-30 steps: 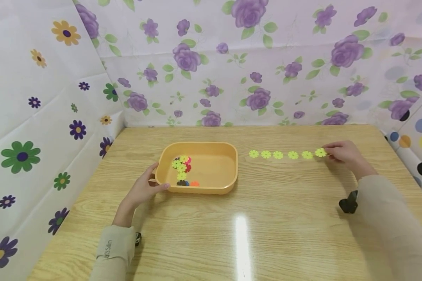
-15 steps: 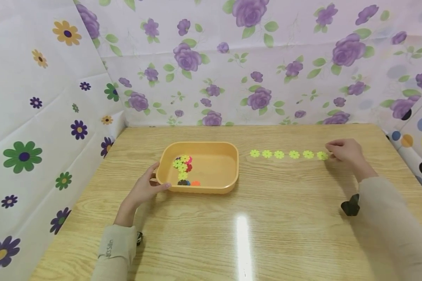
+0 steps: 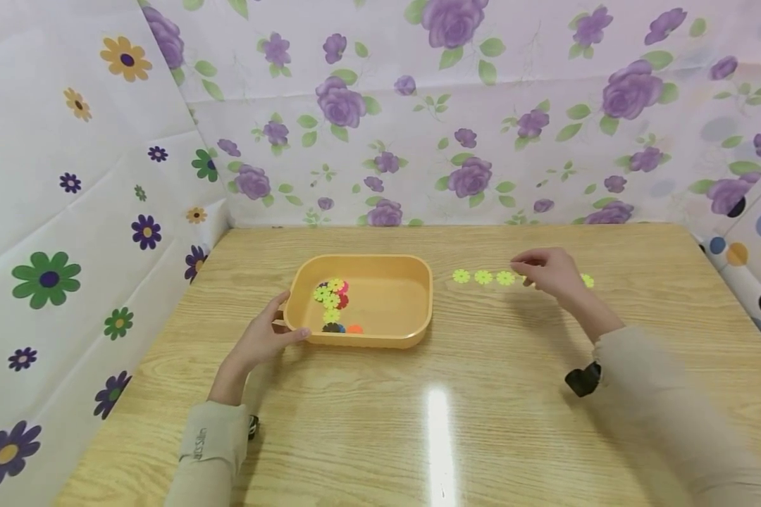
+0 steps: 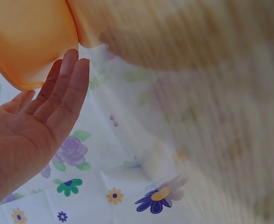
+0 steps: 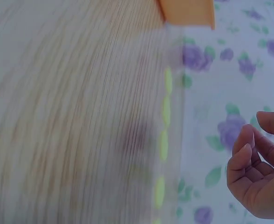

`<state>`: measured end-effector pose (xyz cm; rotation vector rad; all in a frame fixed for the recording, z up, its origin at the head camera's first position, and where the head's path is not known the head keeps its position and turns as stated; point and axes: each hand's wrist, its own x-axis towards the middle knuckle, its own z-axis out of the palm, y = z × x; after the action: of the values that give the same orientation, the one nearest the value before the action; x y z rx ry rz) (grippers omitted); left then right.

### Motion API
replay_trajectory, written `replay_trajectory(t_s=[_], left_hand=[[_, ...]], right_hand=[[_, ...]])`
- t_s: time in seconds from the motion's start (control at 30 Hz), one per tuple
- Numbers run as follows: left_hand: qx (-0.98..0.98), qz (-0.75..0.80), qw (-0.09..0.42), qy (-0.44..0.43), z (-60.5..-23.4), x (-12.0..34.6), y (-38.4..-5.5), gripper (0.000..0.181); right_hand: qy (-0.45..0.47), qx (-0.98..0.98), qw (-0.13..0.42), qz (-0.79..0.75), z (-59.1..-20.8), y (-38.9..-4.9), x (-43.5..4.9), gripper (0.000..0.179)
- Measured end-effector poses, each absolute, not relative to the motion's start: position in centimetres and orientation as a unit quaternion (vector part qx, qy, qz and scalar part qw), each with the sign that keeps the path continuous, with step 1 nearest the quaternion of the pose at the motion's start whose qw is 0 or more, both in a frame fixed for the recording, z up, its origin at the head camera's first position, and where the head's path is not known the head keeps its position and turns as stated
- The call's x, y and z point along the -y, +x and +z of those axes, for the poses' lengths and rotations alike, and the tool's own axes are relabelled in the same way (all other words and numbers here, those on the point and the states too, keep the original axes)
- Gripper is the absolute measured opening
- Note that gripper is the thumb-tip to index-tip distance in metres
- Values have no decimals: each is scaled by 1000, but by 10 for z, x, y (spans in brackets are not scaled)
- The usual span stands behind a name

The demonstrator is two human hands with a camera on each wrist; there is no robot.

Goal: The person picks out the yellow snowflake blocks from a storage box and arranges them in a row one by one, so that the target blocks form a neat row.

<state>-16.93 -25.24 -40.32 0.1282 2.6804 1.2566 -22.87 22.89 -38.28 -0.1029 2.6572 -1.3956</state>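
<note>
A shallow orange plastic tray (image 3: 393, 339) stands on the table, and my left hand (image 3: 261, 341) grips its left end. The thumb lies at the front rim; the fingers reach along the tray's outer side, nearly straight in the left wrist view. Inside, to the left, lies a loose cluster of flower-shaped plastic discs (image 3: 332, 301), mostly yellow-green. My right hand (image 3: 553, 273) hovers over a row of yellow-green flower discs (image 3: 483, 277) on the table, hiding part of it. Its fingers (image 5: 240, 158) are loosely bent, apart from the thumb, with nothing visible between them.
A wooden table (image 3: 355, 408) carries everything, with bare wood in front of the tray. A purple-flowered cloth (image 3: 380, 105) hangs along its back edge, and another printed cloth (image 3: 101, 211) stands at the left. Dark devices (image 3: 583, 379) sit at both wrists.
My right hand has let go of the last disc at the row's right end and moved left above the row. The left hand has stayed at the tray.
</note>
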Motion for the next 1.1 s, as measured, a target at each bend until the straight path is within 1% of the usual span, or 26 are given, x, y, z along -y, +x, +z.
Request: replay_trajectory(t_s=[0.23,0.3,0.53,0.77,0.97,1.1], left_hand=[[-902,421,90,38,-405,253,-168,92],[-901,423,91,39,-405,253,-168,91],[-903,419,88,42,-405,253,-169,91],[-900,426,85,47,-406,253,-170,90],[-897,431,87,46,-407,253,-170,91],[-897,430,88,46,-406,253,-170,91]], right_hand=[[-77,-860,64,-501,-384,-232,-169,31],[-87,-852,64,-512,-384,-233,-152,29],[-121,-823,72,-550,-385,-235,-105,31],[-132,-803,81,-576,-386,-234,-68,27],[-147,-819,70,-550,-383,-234,-34,28],[-159,-833,75,-525,-386,-236,-10,34]])
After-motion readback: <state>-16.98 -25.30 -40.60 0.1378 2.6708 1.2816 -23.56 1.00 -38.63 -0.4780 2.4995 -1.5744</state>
